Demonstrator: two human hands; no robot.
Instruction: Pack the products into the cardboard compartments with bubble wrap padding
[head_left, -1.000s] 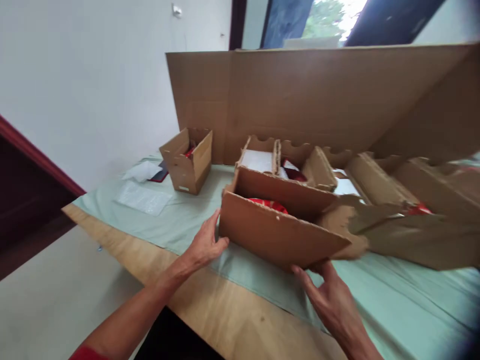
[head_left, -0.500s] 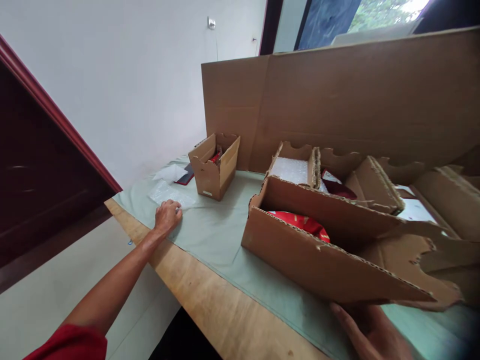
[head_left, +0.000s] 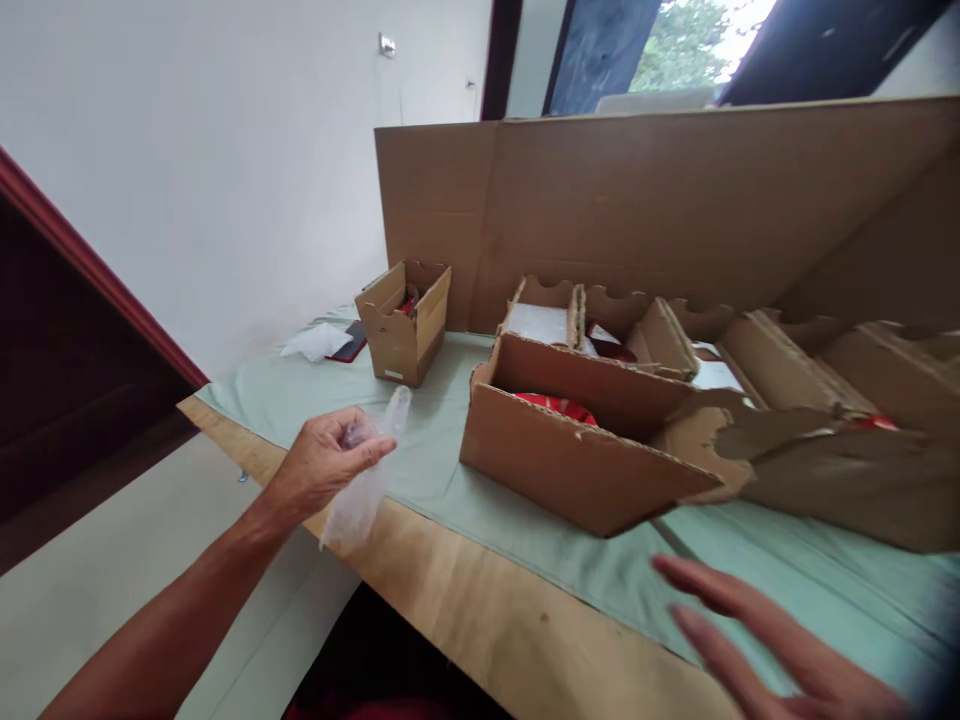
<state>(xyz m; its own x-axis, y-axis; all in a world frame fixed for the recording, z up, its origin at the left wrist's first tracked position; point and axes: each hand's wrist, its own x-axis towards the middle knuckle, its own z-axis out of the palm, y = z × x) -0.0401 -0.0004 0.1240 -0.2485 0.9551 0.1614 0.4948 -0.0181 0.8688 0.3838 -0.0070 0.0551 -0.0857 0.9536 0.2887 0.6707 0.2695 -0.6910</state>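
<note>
My left hand [head_left: 330, 465] pinches a crumpled clear sheet of bubble wrap [head_left: 352, 512], lifted above the table's front edge. Part of the wrap sticks up past the thumb, and the rest hangs below. At the lower right, my right hand [head_left: 772, 640] is held over the cloth with its fingers apart and nothing in them; it is a little blurred. The long cardboard box [head_left: 555, 470] stands closest to it, not touched. Inside this box lies a red packet [head_left: 559, 407], mostly hidden by the box wall.
A smaller cardboard box [head_left: 394, 345] with something red inside stands at the back left. Beside it lie white wrap [head_left: 315, 342] and a dark red flat item [head_left: 349, 342]. Several open boxes [head_left: 675, 340] line the back, before a tall cardboard panel [head_left: 637, 200]. Pale green cloth [head_left: 427, 455] covers the table.
My left hand has picked the bubble wrap up off the cloth and brought it nearer. My right hand has come away from the long box, its fingers spreading. The view has shifted right.
</note>
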